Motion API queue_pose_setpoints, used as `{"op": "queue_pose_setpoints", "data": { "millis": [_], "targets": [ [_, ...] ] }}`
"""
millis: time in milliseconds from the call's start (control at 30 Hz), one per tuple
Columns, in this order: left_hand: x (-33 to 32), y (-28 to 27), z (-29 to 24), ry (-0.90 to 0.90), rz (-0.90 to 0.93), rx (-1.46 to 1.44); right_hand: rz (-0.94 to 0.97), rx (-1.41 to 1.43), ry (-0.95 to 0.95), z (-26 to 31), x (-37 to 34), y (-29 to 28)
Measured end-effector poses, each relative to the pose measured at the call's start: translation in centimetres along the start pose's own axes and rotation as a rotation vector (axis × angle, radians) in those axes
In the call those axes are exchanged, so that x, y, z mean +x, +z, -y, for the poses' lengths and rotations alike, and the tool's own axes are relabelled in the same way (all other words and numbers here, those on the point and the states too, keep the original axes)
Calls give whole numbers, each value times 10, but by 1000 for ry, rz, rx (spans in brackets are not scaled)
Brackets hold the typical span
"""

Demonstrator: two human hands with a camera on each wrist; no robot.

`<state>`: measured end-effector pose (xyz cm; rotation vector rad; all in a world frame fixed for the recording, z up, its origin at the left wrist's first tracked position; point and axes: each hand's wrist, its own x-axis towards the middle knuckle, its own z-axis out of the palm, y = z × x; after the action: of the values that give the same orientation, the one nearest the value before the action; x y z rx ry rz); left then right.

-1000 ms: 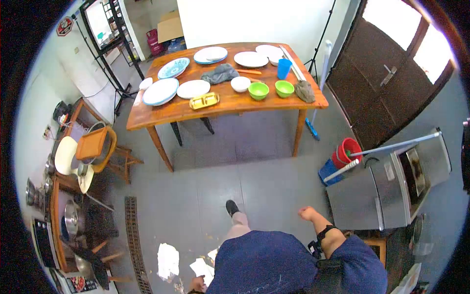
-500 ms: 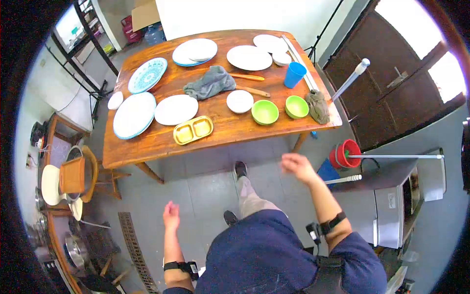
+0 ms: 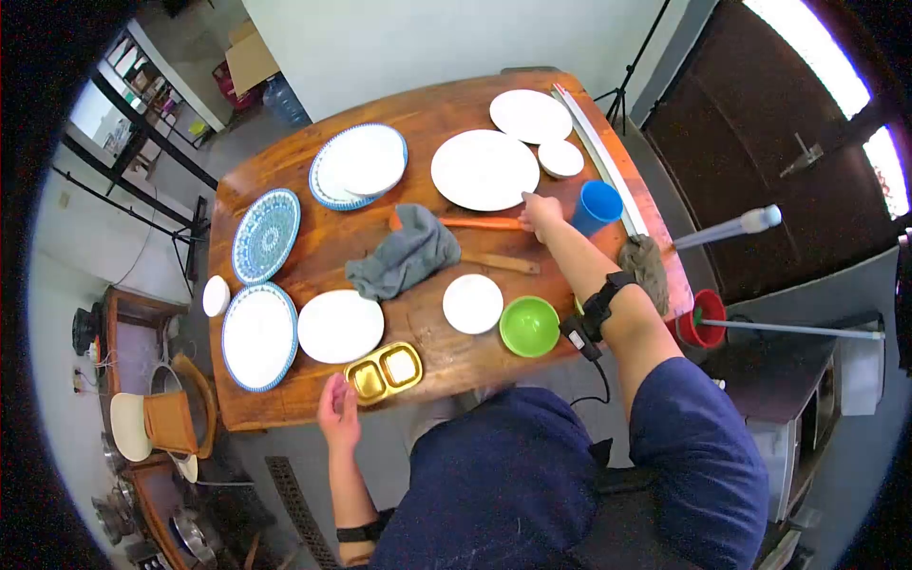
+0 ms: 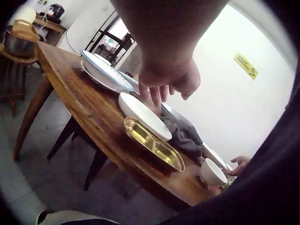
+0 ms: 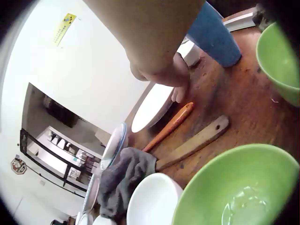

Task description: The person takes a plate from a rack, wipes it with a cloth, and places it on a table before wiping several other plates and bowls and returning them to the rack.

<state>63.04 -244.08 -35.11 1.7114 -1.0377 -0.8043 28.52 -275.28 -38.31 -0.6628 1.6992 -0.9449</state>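
My right hand (image 3: pixel 543 217) reaches over the table, its fingers hanging loosely over the end of an orange handle (image 5: pixel 172 124), with a gap showing in the right wrist view. A large white plate (image 3: pixel 484 171) lies just beyond it, and a blue cup (image 3: pixel 589 220) stands to its right. Beside the orange handle lies a wooden handle (image 3: pixel 503 262); a grey cloth (image 3: pixel 404 256) hides the far ends of both. My left hand (image 3: pixel 338 410), fingers loosely bent and holding nothing, hovers at the table's front edge by a gold two-compartment tray (image 3: pixel 385 372) and a white plate (image 3: pixel 340 326).
On the wooden table (image 3: pixel 427 408) also stand a white bowl (image 3: pixel 472 304), a green bowl (image 3: pixel 529 327) and several blue-rimmed plates. A long white strip (image 3: pixel 598 157) and a brown cloth (image 3: pixel 644 271) lie along the right side. A mop pole (image 3: pixel 731 228) stands beyond that edge.
The person has stepped up to the table. My right hand has moved forward over it to the orange handle, and my left hand has come up to the front edge near the gold tray.
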Motion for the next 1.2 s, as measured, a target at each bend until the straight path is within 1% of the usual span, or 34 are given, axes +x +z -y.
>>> {"op": "queue_pose_setpoints", "data": {
  "millis": [33, 67, 167, 200, 300, 333, 400, 567, 600, 700, 800, 833, 900, 1033, 1100, 1133, 1167, 1200],
  "targets": [
    [4, -2, -1, 1, -13, 2, -4, 18, 17, 2, 10, 6],
    [8, -3, 4, -5, -16, 10, -21, -24, 23, 1, 18, 9],
    [12, -1, 9, -33, -53, -4, 51, -16, 21, -4, 28, 11],
    [13, -2, 14, 0, -26, 54, 48, -9, 5, -3, 29, 14],
    [18, 3, 17, 1, -33, 199, 44, 7, -35, -2, 27, 20],
    [19, 4, 18, 10, -37, 191, -7, 28, -42, -4, 33, 23],
    [21, 7, 18, 24, -40, 179, -16, 97, -45, -8, 44, 20],
    [25, 8, 15, 7, -9, 190, -59, 296, -60, 9, 38, 18],
    [25, 8, 17, 4, -5, 202, -42, 306, -58, 14, 35, 16],
    [30, 10, 25, -13, -65, 93, -7, 352, -77, 26, 33, 12],
    [35, 6, 13, -25, -42, 92, 24, 389, -133, 41, 26, 11],
    [35, 6, 15, -19, -64, 79, 38, 401, -151, 42, 27, 11],
    [35, 6, 21, -9, -111, 51, 30, 381, -142, 36, 35, 9],
    [27, 3, 24, 17, -152, 114, -12, 385, -115, 29, 36, 16],
    [26, -2, 21, 22, -173, 176, 22, 359, -60, 15, 52, 13],
    [25, -3, 9, 24, -177, 203, 26, 372, -41, 15, 49, 15],
    [22, -3, 12, 44, -215, 148, 23, 386, -20, 15, 45, 16],
    [19, -6, 17, 35, -235, 165, 43, 371, -17, 10, 49, 13]
  ]
}}
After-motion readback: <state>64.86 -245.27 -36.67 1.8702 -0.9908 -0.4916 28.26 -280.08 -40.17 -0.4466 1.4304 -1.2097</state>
